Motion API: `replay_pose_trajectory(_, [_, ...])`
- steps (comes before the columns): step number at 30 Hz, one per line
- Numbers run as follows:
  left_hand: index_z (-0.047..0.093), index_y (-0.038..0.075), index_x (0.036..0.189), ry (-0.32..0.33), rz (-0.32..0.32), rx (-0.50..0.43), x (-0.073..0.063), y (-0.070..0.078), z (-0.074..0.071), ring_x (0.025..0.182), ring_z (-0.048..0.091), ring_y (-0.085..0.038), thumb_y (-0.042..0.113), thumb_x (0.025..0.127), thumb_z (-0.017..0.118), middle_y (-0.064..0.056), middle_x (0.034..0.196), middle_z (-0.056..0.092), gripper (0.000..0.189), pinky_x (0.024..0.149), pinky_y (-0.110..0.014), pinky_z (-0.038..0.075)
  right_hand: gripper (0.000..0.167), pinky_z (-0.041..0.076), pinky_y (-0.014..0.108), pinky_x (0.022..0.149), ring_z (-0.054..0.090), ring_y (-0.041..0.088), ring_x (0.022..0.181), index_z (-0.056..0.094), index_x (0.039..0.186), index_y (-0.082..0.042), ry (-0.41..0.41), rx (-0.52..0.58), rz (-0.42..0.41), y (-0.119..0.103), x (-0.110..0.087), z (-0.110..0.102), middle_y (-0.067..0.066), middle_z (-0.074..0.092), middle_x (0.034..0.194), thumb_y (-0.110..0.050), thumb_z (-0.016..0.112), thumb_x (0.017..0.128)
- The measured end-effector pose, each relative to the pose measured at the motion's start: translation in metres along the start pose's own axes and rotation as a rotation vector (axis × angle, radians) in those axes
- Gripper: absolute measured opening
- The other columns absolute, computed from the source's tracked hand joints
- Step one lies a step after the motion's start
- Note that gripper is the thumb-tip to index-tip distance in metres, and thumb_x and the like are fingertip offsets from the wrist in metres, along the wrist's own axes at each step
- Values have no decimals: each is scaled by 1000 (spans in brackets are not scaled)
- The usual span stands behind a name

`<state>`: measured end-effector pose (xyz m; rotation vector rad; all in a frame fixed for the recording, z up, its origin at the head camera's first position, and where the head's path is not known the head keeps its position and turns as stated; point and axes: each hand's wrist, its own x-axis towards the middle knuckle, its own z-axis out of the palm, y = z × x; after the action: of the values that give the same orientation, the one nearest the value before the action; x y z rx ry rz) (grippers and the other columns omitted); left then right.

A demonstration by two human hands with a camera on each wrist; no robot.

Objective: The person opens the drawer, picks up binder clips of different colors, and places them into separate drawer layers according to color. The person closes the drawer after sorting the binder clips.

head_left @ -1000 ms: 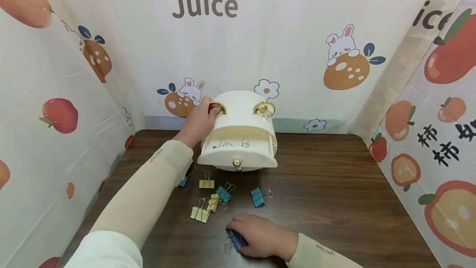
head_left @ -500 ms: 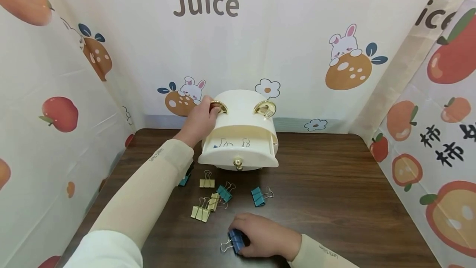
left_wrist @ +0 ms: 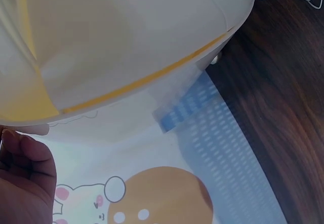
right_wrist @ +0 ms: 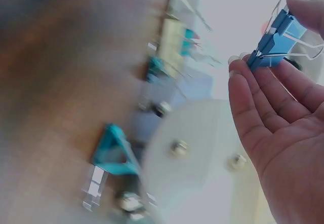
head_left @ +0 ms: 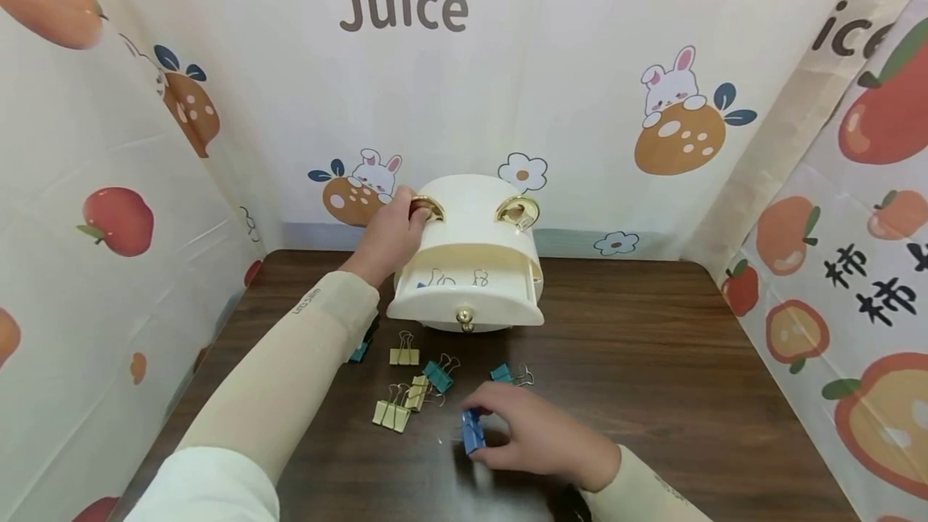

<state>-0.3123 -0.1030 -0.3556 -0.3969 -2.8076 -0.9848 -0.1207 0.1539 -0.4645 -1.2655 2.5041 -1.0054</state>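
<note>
My left hand (head_left: 387, 240) grips the gold ring handle (head_left: 435, 208) on the left of a white rounded drawer box (head_left: 474, 212); in the left wrist view its curled fingers (left_wrist: 38, 153) are at the box's edge. The box's drawer (head_left: 428, 310) is pulled out, with wire clip handles and a bit of blue showing inside. My right hand (head_left: 544, 433) pinches a blue binder clip (head_left: 473, 431) between thumb and fingertips, in front of the drawer. The right wrist view shows this clip (right_wrist: 276, 41) with its wire handles spread.
On the brown table (head_left: 638, 361) lie a teal binder clip (head_left: 501, 374) near my right hand, another teal clip (head_left: 438, 377), and several yellow clips (head_left: 391, 416). A further teal clip (head_left: 358, 351) is partly behind my left forearm. Printed curtains (head_left: 580, 63) surround the table.
My right hand has raised the blue binder clip from the table's front and carried it slightly away and right, now overlapping the right teal clip. My left hand keeps its grip.
</note>
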Motion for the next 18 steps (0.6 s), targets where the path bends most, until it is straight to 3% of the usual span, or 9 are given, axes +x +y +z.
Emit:
replay_pose_trajectory(7, [41, 9, 118, 13, 6, -7, 1, -1, 1, 91, 58, -34, 33, 111, 44, -17, 107, 60, 26, 82, -48, 48, 46, 52, 31, 94, 62, 9, 105, 62, 133, -17, 102, -16, -17, -18, -3, -43, -12, 62, 119, -29, 80, 92])
replay_pose_trajectory(18, [40, 10, 117, -6, 0, -2, 1, -2, 1, 90, 58, -33, 35, 111, 43, -15, 105, 59, 26, 80, -46, 47, 54, 53, 33, 90, 63, 14, 104, 63, 130, -18, 265, 134, -53, -29, -10, -84, -8, 63, 117, -14, 89, 83])
